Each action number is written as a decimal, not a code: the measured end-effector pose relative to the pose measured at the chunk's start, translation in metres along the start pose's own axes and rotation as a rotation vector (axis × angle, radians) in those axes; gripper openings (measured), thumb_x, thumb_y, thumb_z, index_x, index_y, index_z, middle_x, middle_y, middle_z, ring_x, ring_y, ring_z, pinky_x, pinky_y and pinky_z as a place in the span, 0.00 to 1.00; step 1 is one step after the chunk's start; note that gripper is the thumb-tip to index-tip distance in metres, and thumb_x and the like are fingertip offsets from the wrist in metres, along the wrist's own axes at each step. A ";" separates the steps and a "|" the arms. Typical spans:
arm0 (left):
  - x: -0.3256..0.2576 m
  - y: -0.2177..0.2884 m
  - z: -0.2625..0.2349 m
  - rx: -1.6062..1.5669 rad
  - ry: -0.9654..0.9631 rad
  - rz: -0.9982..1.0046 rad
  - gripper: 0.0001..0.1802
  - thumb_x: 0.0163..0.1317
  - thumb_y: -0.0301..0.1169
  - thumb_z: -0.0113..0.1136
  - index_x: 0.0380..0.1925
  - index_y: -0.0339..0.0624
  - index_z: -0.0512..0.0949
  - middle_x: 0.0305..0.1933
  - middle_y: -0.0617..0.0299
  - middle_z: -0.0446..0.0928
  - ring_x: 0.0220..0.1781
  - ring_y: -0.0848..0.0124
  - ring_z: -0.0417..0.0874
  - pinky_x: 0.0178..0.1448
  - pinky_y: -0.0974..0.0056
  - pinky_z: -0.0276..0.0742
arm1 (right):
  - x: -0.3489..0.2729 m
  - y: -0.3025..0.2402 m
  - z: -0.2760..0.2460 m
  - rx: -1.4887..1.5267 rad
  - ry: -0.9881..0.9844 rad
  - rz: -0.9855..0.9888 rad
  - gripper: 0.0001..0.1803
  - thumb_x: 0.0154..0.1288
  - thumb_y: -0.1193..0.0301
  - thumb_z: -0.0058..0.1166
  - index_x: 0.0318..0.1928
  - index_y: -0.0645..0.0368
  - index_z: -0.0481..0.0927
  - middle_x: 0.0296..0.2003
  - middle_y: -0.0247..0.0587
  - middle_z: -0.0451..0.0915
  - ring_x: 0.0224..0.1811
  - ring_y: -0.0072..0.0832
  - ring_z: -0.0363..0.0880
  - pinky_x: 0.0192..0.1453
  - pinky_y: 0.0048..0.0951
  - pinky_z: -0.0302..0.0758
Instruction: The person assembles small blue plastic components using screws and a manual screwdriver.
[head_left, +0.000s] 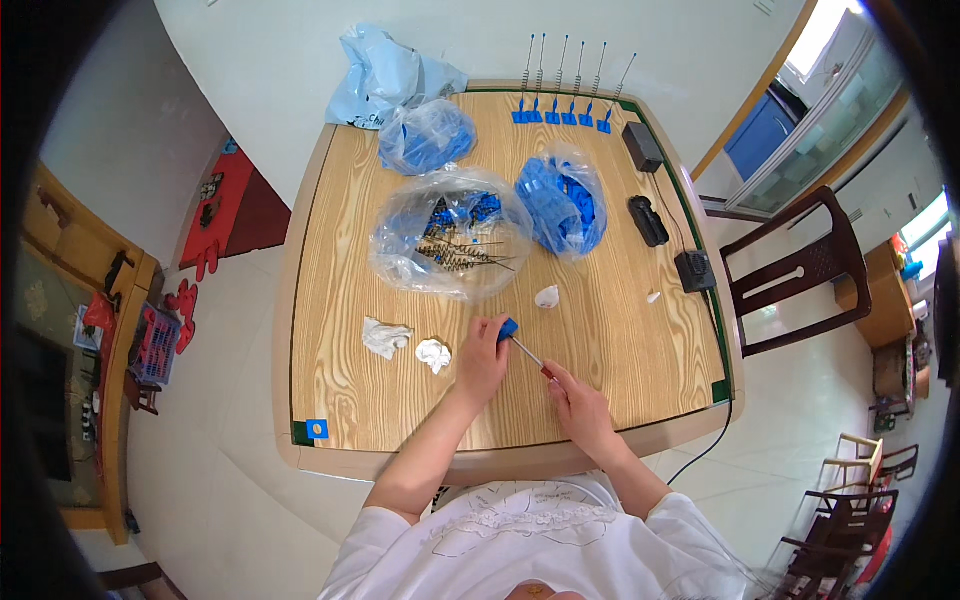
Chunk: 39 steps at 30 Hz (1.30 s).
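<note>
My left hand (484, 358) is closed around a small blue plastic piece (508, 329) near the middle of the table. In my right hand (584, 408) is a screwdriver (527, 352) with a red handle; its metal shaft points up and left, and its tip reaches the blue piece. Beyond my hands lies an opened clear plastic bag (395, 262) with black coil springs and blue parts inside. To its right is a clear bag of blue pieces (562, 205). Several springs on blue bases (553, 117) stand in a row at the far edge.
Crumpled white tissues (385, 338) lie left of my hands. Another bag of blue parts (428, 138) and a light blue bag (372, 85) sit far left. A black box (642, 147), black holder (648, 221) and adapter (694, 270) line the right side. A blue square (317, 429) lies near left.
</note>
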<state>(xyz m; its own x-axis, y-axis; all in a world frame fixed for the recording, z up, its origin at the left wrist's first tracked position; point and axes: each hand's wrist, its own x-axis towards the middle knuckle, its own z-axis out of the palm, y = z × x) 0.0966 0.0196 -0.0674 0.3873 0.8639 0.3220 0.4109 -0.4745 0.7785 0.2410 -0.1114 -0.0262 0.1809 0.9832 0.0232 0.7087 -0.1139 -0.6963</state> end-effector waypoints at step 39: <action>0.002 0.006 0.006 0.035 -0.034 -0.083 0.22 0.54 0.21 0.55 0.50 0.44 0.68 0.40 0.49 0.68 0.39 0.49 0.76 0.39 0.53 0.74 | 0.023 0.033 -0.002 0.606 -0.232 0.165 0.19 0.70 0.72 0.43 0.60 0.57 0.69 0.39 0.28 0.74 0.33 0.16 0.68 0.36 0.17 0.69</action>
<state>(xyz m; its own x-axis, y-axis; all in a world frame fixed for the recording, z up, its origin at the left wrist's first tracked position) 0.1051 0.0176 -0.0649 0.3787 0.8943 0.2382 0.4706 -0.4077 0.7825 0.2695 -0.0926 -0.0470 0.0551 0.9727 -0.2255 0.1637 -0.2316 -0.9589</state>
